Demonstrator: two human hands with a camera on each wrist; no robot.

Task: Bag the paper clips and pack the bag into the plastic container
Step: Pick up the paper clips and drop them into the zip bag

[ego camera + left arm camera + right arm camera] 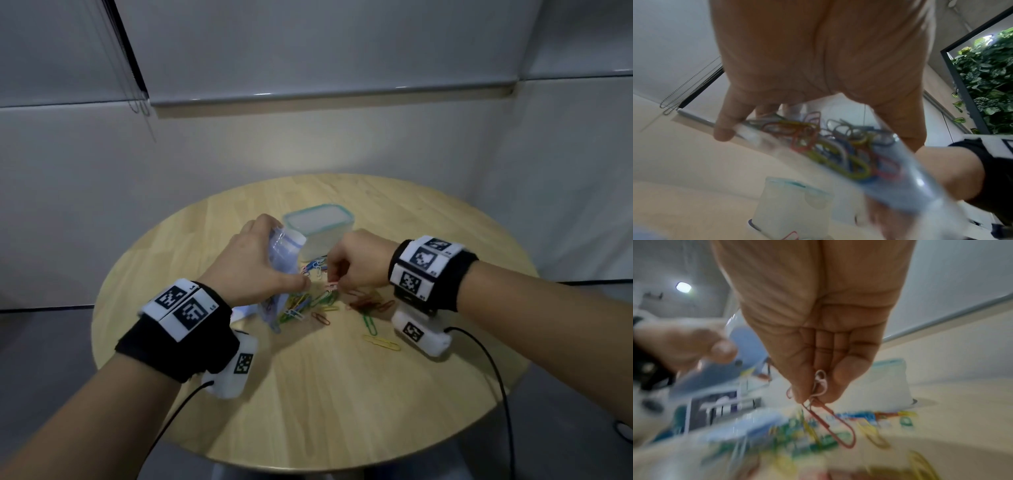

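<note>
- The left hand (pixel 255 265) holds a clear plastic zip bag with a blue strip (pixel 281 260) above the round light wooden desk (pixel 342 394). Its grip is closed on the bag, the thumb on the near side and the fingers on the far side.
- In the left wrist view the bag (pixel 906 175) already contains many coloured paper clips (pixel 838 149): yellow, red, blue and grey ones.
- The right hand (pixel 356 262) is just beside the bag. Its grip is a narrow pinch between the thumb and the fingertips.
- In the right wrist view this pinch holds a pink paper clip (pixel 821 384) and a long red paper clip (pixel 830 423), which hangs down from the fingertips (pixel 846 378).
- A loose pile of coloured paper clips (pixel 329 301) lies on the desk under and between both hands, and a single yellow paper clip (pixel 382 342) lies apart, nearer to the person.
- The clear plastic container with a pale green rim (pixel 317 229) stands on the desk behind the hands. I cannot tell if a lid is on it.
- Both wrists carry black bands with printed square markers (pixel 185 308), and black cables (pixel 493 363) go from them.
</note>
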